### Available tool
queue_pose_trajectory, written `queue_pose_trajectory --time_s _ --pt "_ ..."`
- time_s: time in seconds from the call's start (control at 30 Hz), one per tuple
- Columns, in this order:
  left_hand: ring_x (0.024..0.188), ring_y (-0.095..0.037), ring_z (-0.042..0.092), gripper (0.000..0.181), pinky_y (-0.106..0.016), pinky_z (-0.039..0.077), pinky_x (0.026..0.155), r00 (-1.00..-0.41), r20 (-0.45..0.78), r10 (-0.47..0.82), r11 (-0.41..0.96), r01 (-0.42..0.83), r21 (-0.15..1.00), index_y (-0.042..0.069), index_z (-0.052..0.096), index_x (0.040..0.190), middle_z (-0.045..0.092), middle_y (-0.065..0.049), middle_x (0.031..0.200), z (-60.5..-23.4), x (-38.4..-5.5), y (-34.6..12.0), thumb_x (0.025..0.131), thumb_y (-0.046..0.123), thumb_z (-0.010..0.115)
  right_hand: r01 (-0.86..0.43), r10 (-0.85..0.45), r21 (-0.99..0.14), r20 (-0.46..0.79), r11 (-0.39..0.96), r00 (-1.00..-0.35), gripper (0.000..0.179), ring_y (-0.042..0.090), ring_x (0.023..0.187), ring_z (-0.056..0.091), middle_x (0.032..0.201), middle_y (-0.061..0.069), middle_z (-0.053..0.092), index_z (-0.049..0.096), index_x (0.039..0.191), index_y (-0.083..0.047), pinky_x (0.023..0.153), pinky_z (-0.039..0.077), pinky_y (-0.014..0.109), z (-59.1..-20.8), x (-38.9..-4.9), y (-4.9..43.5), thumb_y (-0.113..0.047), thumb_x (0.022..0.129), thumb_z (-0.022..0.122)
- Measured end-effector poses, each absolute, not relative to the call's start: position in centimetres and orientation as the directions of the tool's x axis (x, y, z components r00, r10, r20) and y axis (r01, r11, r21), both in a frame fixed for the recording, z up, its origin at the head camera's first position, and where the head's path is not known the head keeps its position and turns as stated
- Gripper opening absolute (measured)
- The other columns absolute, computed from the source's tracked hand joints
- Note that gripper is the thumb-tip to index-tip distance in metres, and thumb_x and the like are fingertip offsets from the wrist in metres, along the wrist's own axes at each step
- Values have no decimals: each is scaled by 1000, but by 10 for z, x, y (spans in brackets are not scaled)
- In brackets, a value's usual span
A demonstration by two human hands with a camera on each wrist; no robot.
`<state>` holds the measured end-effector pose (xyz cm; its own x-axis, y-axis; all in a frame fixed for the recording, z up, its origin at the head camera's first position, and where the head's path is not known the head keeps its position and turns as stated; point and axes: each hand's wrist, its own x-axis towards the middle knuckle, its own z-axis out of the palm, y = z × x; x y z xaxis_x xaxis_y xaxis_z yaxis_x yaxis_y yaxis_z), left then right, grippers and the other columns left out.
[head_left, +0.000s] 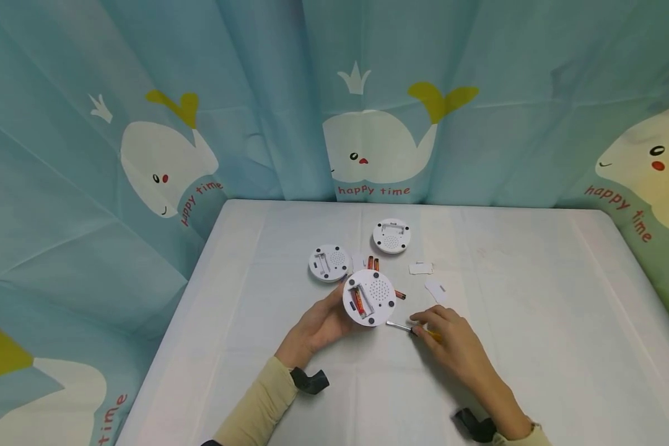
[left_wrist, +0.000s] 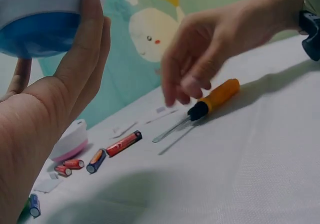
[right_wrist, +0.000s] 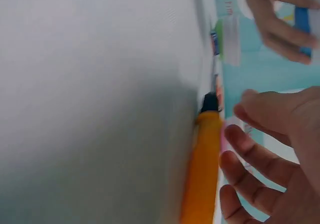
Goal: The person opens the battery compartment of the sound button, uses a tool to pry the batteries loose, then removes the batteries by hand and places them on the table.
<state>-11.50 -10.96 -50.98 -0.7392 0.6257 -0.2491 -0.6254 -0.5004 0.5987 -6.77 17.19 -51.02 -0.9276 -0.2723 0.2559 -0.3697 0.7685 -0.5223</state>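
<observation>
My left hand grips a white round battery device, its underside facing up and its battery compartment uncovered. Orange-red battery casing shows inside that compartment. In the left wrist view the device has a blue band. A screwdriver with an orange handle, black collar and metal shaft lies on the table. Just over it is my right hand, fingers loosely bent, with nothing held. The right wrist view shows the orange handle beside those fingers, apart from the thumb.
Two similar white devices lie upside down farther back, compartments uncovered. Loose batteries are between and in front of them, one more battery by the held device. Small white covers lie to the right. A whale-print curtain hangs behind the table.
</observation>
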Motion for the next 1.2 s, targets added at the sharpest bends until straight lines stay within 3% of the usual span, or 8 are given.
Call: queue_pose_trajectory --time_s 0.1,0.3,0.5,0.63,0.8,0.9,1.03,1.2 --pt "146 -20 41 113 -39 51 107 -757 -213 617 -501 -587 635 26 9 169 13 -11 176 -516 -115 -109 87 51 81 -362 -222 -590 297 722 -929 19 11 91 64 101 -10 72 78 104 -17 80 54 34 -504 -65 165 -9 88 82" --pt "160 -30 15 123 -39 41 114 -771 -162 615 -504 -543 672 29 2 169 4 -8 177 -523 -115 -107 82 50 85 -390 -124 -721 394 572 -911 26 6 90 59 104 -10 71 76 109 -16 81 47 18 -486 -58 147 -1 88 80" --pt "161 -29 12 131 -34 40 114 -780 -151 607 -517 -532 670 27 -1 169 3 -8 177 -529 -112 -102 76 45 90 -492 -117 -746 497 449 -860 31 12 92 58 105 -2 71 76 112 -13 85 46 17 -475 -57 129 4 87 80" --pt "159 -26 20 124 -32 41 115 -790 -123 601 -546 -518 658 24 6 167 9 -8 176 -533 -111 -100 78 37 91 -546 -142 -726 541 419 -829 34 13 94 59 105 -1 69 75 113 -13 95 44 15 -473 -58 117 4 85 82" --pt "141 -19 45 88 -32 45 111 -793 -73 605 -586 -505 634 25 33 144 37 -3 158 -534 -111 -96 77 22 91 -582 -189 -687 562 436 -805 36 14 106 62 111 -3 69 75 115 -15 117 37 21 -472 -59 106 -1 83 84" --pt "134 -16 50 81 -30 46 109 -792 -59 608 -594 -503 628 26 37 134 43 0 149 -534 -110 -95 74 20 92 -623 -220 -632 598 462 -770 38 17 108 62 112 -2 70 75 115 -15 107 40 23 -472 -61 102 -3 80 87" --pt "131 -16 51 84 -29 49 104 -793 -65 606 -585 -500 639 27 37 132 42 0 147 -533 -108 -94 71 22 94 -639 -249 -590 609 492 -753 36 14 98 59 108 -3 69 76 113 -15 89 39 26 -475 -62 99 -7 80 88" --pt "123 -15 55 83 -27 51 99 -796 -49 603 -587 -484 649 27 38 129 45 0 143 -532 -105 -93 69 24 95 -631 -277 -603 579 488 -767 29 9 88 57 104 -5 68 74 109 -16 82 37 24 -478 -64 98 -8 84 86"
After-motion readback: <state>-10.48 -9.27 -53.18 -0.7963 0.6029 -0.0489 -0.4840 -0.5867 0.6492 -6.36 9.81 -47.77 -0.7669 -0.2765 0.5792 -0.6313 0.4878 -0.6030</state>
